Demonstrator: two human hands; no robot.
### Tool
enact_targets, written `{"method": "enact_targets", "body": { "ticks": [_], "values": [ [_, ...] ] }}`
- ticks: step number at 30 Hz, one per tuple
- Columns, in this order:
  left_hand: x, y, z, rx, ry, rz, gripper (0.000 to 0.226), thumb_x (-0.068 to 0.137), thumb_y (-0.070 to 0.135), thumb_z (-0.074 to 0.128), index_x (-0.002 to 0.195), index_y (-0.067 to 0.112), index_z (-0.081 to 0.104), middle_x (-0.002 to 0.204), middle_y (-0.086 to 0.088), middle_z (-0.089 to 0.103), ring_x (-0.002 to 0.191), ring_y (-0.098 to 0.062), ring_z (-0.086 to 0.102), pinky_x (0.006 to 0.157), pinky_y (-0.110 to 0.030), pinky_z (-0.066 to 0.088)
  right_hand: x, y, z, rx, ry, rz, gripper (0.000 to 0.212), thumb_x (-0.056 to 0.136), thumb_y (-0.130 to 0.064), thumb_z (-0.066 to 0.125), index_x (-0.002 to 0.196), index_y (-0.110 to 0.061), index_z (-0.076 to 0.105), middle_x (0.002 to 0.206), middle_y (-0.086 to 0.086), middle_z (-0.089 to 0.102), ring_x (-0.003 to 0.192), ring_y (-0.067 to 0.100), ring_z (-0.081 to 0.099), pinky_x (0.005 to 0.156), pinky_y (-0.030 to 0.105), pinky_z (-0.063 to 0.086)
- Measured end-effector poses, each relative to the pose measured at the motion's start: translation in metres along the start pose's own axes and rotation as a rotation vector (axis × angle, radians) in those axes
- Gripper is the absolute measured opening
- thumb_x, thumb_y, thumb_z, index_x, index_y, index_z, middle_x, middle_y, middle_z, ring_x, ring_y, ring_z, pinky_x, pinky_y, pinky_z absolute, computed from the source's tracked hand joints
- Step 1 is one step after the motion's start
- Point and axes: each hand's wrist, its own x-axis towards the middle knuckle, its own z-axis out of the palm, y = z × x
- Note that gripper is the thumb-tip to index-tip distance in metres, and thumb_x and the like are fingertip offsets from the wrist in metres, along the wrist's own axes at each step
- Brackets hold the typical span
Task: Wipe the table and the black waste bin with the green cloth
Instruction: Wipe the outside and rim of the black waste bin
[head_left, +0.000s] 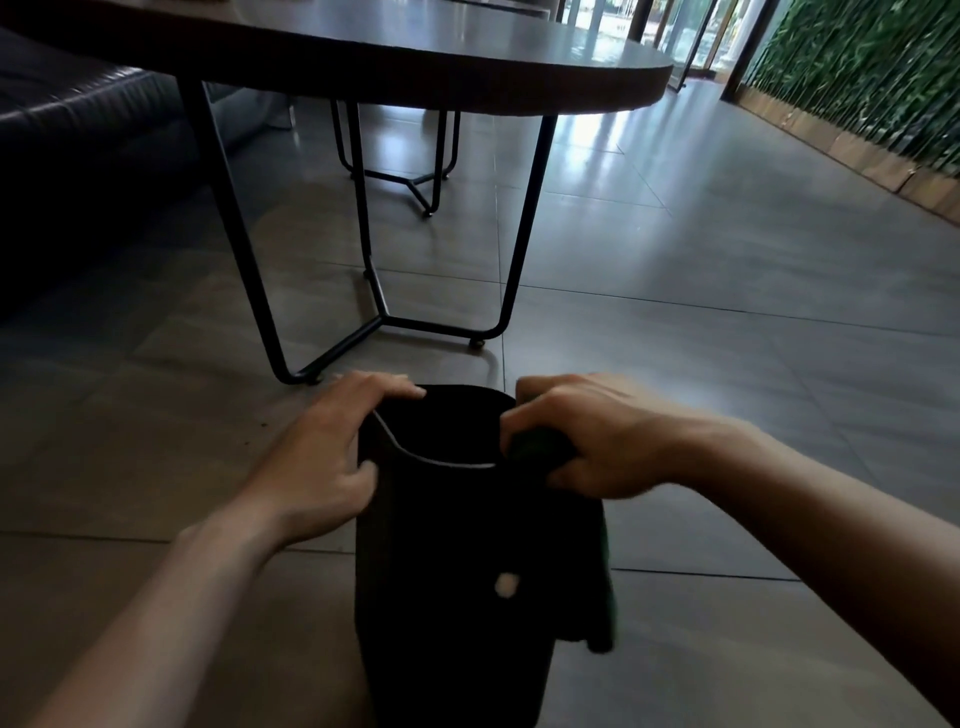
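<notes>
- One black bin (447, 597) stands on the grey tiled floor (701, 312), just before the round worktop (467, 57); a pale spot marks its wall.
- Left hand (322, 457) has its grip clenched on the bin's rim.
- Right hand (587, 441) has its grip grasping the dark green cloth (605, 597), which hangs down the bin's right side.
- One dark sofa (78, 156) sits left, a green plant wall (857, 67) right.

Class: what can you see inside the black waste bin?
Only darkness inside the black waste bin; contents cannot be told. Left hand grips its rim; right hand presses the green cloth there.
</notes>
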Motion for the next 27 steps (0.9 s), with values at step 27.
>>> {"method": "enact_targets", "body": {
  "ticks": [27],
  "values": [
    [0.003,-0.038,-0.008,0.027,0.095,0.011,0.067,0.078,0.016,0.080,0.133,0.040,0.052,0.134,0.016,0.056,0.138,-0.012,0.042,0.114,-0.043,0.037,0.026,-0.079,0.239,-0.282,0.601,-0.314,0.068,0.097,-0.052,0.057,0.156,-0.026,0.041,0.164,0.014,0.036,0.155,0.040,0.025,0.124,0.063,0.021]
  ]
}}
